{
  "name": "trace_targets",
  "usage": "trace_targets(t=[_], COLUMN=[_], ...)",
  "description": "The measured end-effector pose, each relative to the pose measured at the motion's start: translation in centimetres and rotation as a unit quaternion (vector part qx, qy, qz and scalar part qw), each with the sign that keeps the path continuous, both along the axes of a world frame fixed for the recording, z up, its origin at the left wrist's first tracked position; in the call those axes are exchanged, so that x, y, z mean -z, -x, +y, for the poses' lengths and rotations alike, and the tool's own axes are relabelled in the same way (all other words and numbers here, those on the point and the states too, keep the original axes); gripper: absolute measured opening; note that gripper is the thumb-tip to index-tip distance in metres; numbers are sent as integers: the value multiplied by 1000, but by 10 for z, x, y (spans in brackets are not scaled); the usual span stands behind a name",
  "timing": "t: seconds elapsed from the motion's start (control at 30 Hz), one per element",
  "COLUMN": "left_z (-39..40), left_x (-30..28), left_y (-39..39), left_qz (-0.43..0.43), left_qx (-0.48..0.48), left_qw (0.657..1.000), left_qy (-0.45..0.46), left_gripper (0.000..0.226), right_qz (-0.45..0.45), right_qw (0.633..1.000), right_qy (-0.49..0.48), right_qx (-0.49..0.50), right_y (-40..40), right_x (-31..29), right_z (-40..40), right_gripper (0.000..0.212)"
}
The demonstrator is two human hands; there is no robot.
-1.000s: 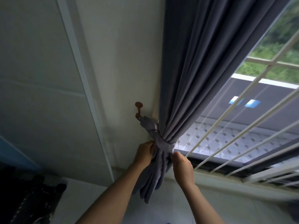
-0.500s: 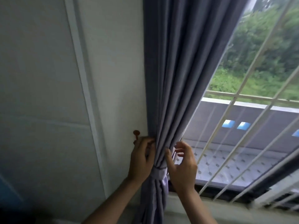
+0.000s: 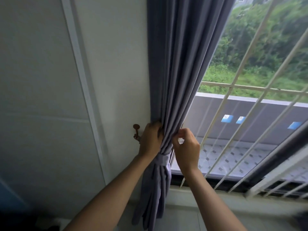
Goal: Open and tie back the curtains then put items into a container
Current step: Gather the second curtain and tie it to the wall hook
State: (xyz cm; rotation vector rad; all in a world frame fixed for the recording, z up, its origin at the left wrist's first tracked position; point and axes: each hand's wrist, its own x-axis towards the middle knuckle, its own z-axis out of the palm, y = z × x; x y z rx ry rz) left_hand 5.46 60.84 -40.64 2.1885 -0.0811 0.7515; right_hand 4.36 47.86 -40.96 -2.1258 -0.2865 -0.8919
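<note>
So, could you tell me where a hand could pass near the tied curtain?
Bare cream wall lies between the white trim strip and the grey pleated curtain. It is crowded at the brown wall hook, where the left hand and right hand hold the folds above the grey tieback band.

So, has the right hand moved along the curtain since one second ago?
Yes. The right hand went up the curtain, from below the tie-back band to above it.

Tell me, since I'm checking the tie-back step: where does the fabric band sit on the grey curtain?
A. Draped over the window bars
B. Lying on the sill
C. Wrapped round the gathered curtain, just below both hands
C: the band cinches the gathered grey curtain just below the left hand and right hand.
</note>
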Motion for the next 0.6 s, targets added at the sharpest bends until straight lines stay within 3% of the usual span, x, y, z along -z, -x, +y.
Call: trace_targets(t=[0.2, 0.4, 0.6], left_z=[21, 9, 8], left_x=[32, 49, 61], left_y=[13, 20, 27], left_qz=[18, 61, 80], left_qx=[-58, 5, 8], left_qw=[998, 998, 996], left_qy=[10, -23, -32], left_gripper=[29, 10, 13], right_qz=[28, 60, 212], right_qw=[997, 998, 970], right_qy=[-34, 9, 115], right_qx=[57, 0, 28], right_y=[-3, 14, 13], right_x=[12, 19, 59], right_z=[-29, -7, 1], right_gripper=[13, 53, 13])
